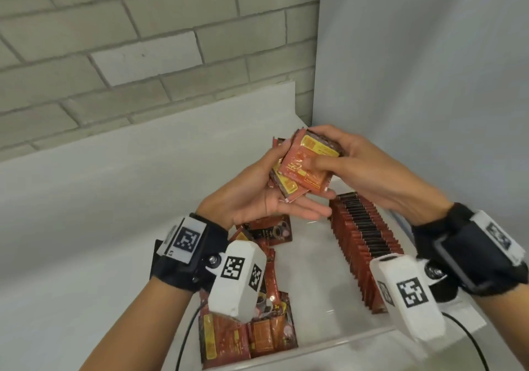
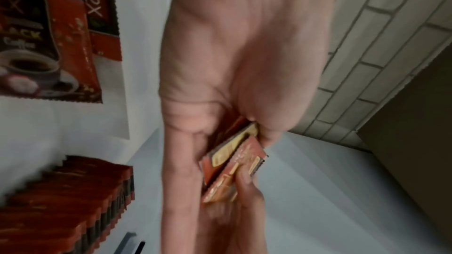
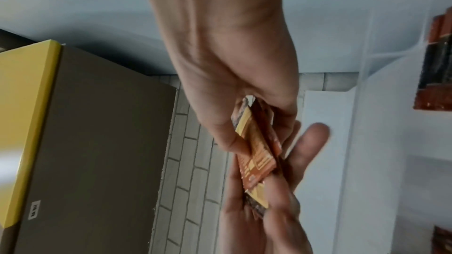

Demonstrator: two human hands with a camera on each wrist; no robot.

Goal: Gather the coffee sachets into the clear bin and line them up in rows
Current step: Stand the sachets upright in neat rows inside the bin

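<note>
holding a small stack of coffee sachets (image 1: 305,167) above the clear bin (image 1: 337,342), the left hand (image 1: 257,196) cradles it with thumb curled over one edge while the right hand (image 1: 363,167) pinches the other; at least three show, the full count is hidden. in the bin stand one long upright row of sachets (image 1: 363,244) and a loose heap (image 1: 252,327).

left wrist view: two loose sachets (image 2: 44,45) lie flat, the row (image 2: 73,200) below.

right wrist view: both hands clasp the stack (image 3: 257,154); one yellow-edged box (image 3: 85,142) stands beside.
</note>
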